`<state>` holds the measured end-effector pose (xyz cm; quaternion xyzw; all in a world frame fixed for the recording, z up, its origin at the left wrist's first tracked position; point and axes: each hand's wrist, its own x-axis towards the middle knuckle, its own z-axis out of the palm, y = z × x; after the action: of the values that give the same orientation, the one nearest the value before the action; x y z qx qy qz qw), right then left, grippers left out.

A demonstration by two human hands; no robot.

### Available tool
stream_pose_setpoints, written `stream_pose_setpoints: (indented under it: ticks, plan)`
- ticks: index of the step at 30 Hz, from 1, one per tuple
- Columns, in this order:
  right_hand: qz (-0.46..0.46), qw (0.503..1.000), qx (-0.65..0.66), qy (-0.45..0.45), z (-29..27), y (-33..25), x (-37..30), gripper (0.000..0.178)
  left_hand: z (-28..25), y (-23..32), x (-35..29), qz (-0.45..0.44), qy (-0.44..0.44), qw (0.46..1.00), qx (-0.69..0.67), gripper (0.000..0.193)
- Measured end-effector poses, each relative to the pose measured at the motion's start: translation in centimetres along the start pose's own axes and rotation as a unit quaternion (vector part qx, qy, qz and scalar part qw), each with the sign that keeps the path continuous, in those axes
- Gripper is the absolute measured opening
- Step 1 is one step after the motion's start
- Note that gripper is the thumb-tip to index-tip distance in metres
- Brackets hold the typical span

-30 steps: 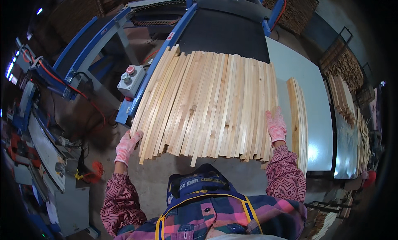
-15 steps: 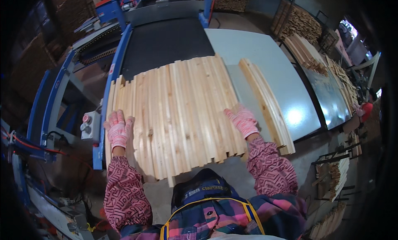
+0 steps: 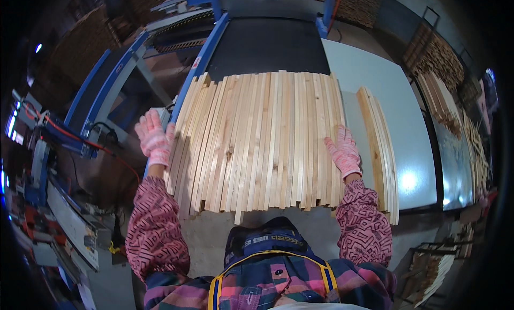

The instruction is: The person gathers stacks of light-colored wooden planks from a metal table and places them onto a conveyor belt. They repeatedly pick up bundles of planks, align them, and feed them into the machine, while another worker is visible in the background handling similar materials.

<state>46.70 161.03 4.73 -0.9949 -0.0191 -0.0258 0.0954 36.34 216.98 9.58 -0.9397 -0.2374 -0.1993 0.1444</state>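
Observation:
A wide row of pale wooden strips (image 3: 257, 144) lies side by side in front of me, pointing away, on the near end of a black conveyor belt (image 3: 267, 47). Their near ends are uneven, with one strip sticking out further. My left hand (image 3: 154, 139), in a pink knit glove, is raised at the row's left edge by the blue frame, fingers stretched out and holding nothing. It covers most of a grey control box. My right hand (image 3: 346, 152), gloved alike, lies with extended fingers along the row's right edge, touching the outer strips.
Several separate strips (image 3: 380, 154) lie on a pale metal table (image 3: 412, 133) to the right. Blue machine frames (image 3: 107, 90) and a red hose (image 3: 115, 154) are at left. Stacked wood (image 3: 436, 55) stands at the far right.
The view has turned left, so the scene sits further right. My left hand has shifted from the leftmost strips outward over the control box. My right hand stays at the right edge.

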Motion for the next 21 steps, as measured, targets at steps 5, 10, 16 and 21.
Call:
stream_pose_setpoints:
  ticks: [5,10,16,21]
  plan:
    - [-0.011,0.997,0.015,0.073,-0.4,2.0,-0.5,0.087,0.7,-3.3,1.7,-0.018,0.038,0.998,-0.049,0.051]
    - [0.078,0.965,-0.167,0.184,-6.0,8.5,-3.8,0.098,1.3,-2.9,1.3,0.008,0.087,0.986,-0.141,0.047]
    - [0.253,0.965,-0.075,0.005,-8.4,15.4,-9.1,0.100,0.4,-2.5,0.7,0.015,0.067,0.990,-0.127,0.050]
    - [0.272,0.962,-0.032,-0.007,-8.2,15.6,-10.2,0.097,-0.4,-2.2,0.5,0.018,0.045,0.997,-0.054,0.058]
